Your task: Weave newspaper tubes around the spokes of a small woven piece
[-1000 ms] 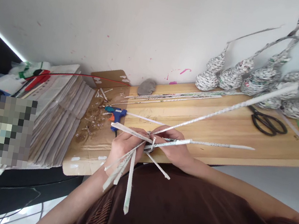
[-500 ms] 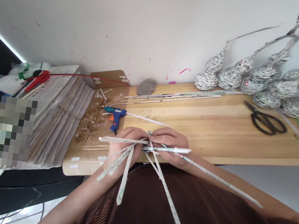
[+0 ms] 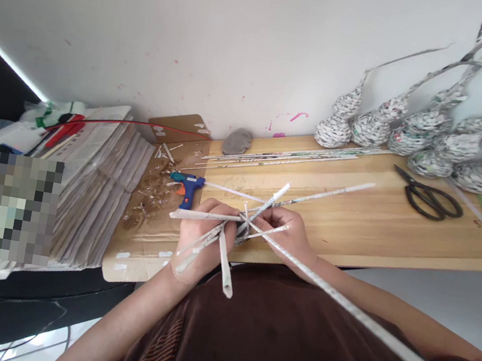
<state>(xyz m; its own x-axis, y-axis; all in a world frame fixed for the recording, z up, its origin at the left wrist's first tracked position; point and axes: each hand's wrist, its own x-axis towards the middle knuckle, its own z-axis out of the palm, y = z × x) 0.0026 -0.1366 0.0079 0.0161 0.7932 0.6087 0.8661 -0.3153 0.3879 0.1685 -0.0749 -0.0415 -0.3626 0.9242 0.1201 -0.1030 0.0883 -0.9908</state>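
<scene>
Paper weave point(image 3: 242, 231) held between two hands, spokes splayed

Weave: small, grey-white, coiled; sits over the near edge of the bench point(image 3: 357, 206), in front of the brown shirt point(image 3: 287, 348). Left hand point(image 3: 202, 237) closed round its left side, firm hold. Right hand point(image 3: 289, 236) at its right side, fingers curled in narrow; exact pinch hidden, cannot tell what it grips.

Spokes: rolled printed paper, stiff, slim, some ends flattened or hollow. They fan out left, near and far-right. Long tube point(image 3: 361, 318) runs from the weave to the near right, over the right forearm. Weave's own long axis masked by fingers; its open, spoked side faces up towards the camera.

About: pale, grained wood; blue glue gun point(image 3: 191, 187) on scrap-strewn cardboard point(image 3: 151, 190); rounded grey stone point(image 3: 237, 141); thin rods point(image 3: 282, 158) lying lengthwise; black scissors point(image 3: 432, 200); knobbly, double-bulged woven gourds point(image 3: 332, 131) by the wall; creased paper stack point(image 3: 97, 181) at left.
</scene>
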